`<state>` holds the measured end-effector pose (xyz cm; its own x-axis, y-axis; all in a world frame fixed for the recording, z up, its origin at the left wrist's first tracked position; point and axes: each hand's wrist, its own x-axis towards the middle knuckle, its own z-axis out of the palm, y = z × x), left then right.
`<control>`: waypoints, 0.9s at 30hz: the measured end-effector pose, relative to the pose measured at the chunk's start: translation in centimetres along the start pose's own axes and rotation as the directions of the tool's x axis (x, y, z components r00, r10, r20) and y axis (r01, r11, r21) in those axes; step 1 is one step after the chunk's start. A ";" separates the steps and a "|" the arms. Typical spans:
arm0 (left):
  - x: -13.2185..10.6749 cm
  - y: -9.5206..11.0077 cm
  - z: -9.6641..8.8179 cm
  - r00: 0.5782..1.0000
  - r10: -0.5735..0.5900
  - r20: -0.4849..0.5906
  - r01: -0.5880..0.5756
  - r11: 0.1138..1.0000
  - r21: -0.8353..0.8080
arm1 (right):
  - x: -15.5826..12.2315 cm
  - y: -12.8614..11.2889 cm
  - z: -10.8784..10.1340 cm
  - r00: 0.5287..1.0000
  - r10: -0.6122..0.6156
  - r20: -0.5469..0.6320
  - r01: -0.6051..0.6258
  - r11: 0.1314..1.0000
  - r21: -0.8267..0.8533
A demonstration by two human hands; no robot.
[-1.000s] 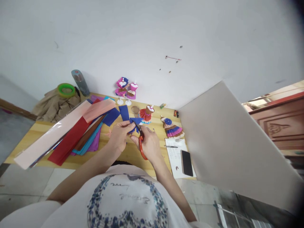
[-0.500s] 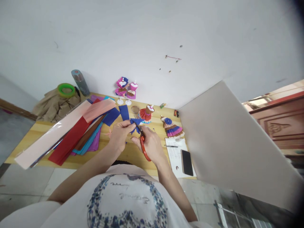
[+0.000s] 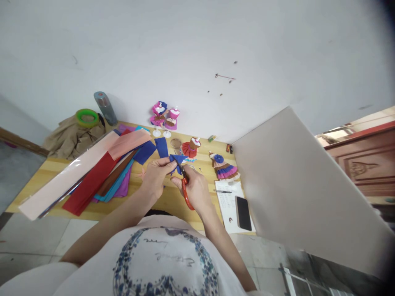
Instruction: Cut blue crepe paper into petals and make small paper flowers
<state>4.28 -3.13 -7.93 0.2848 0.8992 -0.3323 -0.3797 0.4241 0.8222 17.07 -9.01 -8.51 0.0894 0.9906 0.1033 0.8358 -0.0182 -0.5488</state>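
Between the fingertips of my left hand (image 3: 157,174) is a small piece of blue crepe paper (image 3: 178,158), held over the middle of the table. My right hand (image 3: 197,185) grips red-handled scissors (image 3: 185,191), whose dark blades lie across the blue paper. I cannot tell how far apart the blades are. Just beyond my hands stands a small dress form (image 3: 190,149) in a brown top and red ruffled skirt. A strip of blue paper (image 3: 161,147) lies on the table beyond my left hand.
Coloured paper sheets (image 3: 92,176) spread over the left of the wooden table (image 3: 49,176). Two dressed miniature forms (image 3: 166,117) stand by the wall. At right lie a layered paper dress (image 3: 224,166), a phone (image 3: 243,213) and a written sheet (image 3: 226,205). A grey panel (image 3: 286,181) borders that side.
The scissors have shifted slightly on the blue paper, their handles a little to the left. Both hands keep their hold, and the view has tilted slightly.
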 end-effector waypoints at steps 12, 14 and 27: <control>-0.3 0.5 0.1 0.999 -0.031 -0.022 0.029 0.996 -0.081 | 0.1 0.5 0.2 1.000 0.019 0.004 -0.019 0.957 0.288; -0.3 0.5 0.2 0.999 -0.044 -0.017 0.043 0.997 -0.059 | 0.1 0.6 0.3 1.000 0.016 0.003 -0.016 0.952 0.307; -0.8 0.6 0.5 0.991 0.130 -0.043 -0.120 0.975 0.185 | 0.1 0.5 0.3 1.000 0.030 -0.004 -0.028 0.969 0.244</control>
<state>4.30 -3.62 -6.98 0.1951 0.9504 -0.2423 -0.2417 0.2860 0.9272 17.30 -8.90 -9.03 0.1165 0.9891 0.0899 0.6751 -0.0124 -0.7376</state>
